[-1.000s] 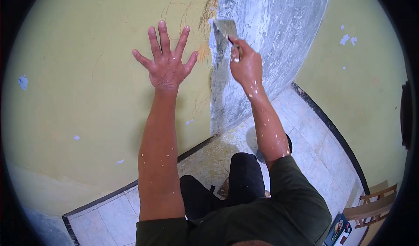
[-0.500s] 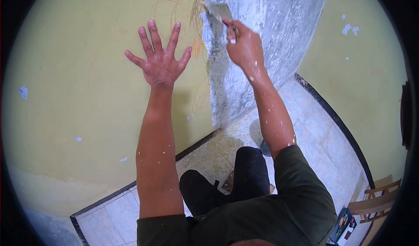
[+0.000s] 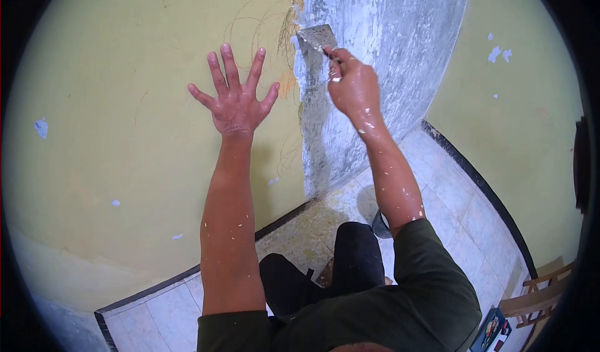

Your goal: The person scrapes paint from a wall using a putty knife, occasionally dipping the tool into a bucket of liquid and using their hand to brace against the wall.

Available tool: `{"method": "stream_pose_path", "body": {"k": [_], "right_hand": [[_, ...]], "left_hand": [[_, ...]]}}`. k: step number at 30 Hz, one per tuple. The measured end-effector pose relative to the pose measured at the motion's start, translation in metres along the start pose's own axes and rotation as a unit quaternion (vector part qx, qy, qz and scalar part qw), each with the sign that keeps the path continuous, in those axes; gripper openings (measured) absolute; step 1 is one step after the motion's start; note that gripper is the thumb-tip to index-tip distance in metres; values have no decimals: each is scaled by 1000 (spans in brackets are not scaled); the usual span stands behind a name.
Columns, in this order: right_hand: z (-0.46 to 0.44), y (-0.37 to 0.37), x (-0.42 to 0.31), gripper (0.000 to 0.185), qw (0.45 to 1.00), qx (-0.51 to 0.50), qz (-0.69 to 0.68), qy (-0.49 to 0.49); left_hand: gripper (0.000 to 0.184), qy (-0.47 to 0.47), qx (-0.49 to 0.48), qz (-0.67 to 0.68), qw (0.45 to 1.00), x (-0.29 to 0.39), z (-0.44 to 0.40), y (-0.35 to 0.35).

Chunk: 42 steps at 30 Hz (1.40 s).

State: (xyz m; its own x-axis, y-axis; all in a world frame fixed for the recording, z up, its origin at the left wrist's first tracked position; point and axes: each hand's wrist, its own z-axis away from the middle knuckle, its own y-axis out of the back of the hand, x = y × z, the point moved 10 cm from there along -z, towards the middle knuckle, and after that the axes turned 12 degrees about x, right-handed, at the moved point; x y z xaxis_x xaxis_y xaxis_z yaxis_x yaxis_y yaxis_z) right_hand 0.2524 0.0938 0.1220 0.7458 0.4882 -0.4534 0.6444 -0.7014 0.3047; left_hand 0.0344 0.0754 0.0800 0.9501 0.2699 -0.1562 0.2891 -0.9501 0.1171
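My left hand (image 3: 239, 105) lies flat on the yellow-green wall (image 3: 144, 158), fingers spread. In my right hand (image 3: 354, 86) is the handle of a scraper (image 3: 320, 35). Its wide metal blade touches the ragged edge where the yellow-green paint meets a bare grey-white patch (image 3: 400, 45). Orange and dark scribbles (image 3: 287, 36) mark the paint just left of the blade. Pale flecks dot both forearms.
Paint crumbs (image 3: 300, 233) litter the tiled floor (image 3: 450, 214) below the wall. A dark round container (image 3: 380, 226) stands partly behind my right arm. At the lower right are a wooden stool (image 3: 544, 299) and a box (image 3: 490, 332) of items.
The scraper has shifted slightly along the paint edge while my right hand keeps hold of it. My left hand stays spread on the wall. The camera view has moved a little.
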Motion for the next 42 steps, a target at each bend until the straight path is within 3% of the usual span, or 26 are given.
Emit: {"method": "stream_pose_path", "body": {"k": [2,7,9,15,19,24,29,33,37,40,42], "right_hand": [[-12,12,-8,24,998,44,-26,28],[24,-20,24,30,999,-38,28,7],[38,-20,26,29,999,-23,-27,-36],[-15,-11,-10,30,999,40,-33,-13],[24,-18,12,33,1000,-14,-3,-17],[-13,-8,-12,30,997,44,-51,-23],[20,-13,2,31,1000,14,-20,-1],[13,-14,9,25,998,-20,-10,-51],[34,-22,11,25,997,-4,8,-80],[15,-22,0,28,999,31,-12,-33],[-4,-16,-9,28,998,23,-23,-50]], "left_hand": [[77,6,9,-4,1000,-4,-3,-2],[78,5,12,-14,1000,-1,-2,3],[77,5,-16,-1,1000,0,-1,1],[76,5,2,-4,1000,0,-1,0],[76,5,16,-3,1000,0,-1,3],[76,6,24,-3,1000,-1,-1,3],[75,6,26,-2,1000,-1,0,6],[74,4,22,-6,1000,-3,-2,5],[75,-1,26,-8,1000,0,-1,6],[76,3,22,-1,1000,-1,-1,5],[79,3,25,5,1000,0,1,1]]}}
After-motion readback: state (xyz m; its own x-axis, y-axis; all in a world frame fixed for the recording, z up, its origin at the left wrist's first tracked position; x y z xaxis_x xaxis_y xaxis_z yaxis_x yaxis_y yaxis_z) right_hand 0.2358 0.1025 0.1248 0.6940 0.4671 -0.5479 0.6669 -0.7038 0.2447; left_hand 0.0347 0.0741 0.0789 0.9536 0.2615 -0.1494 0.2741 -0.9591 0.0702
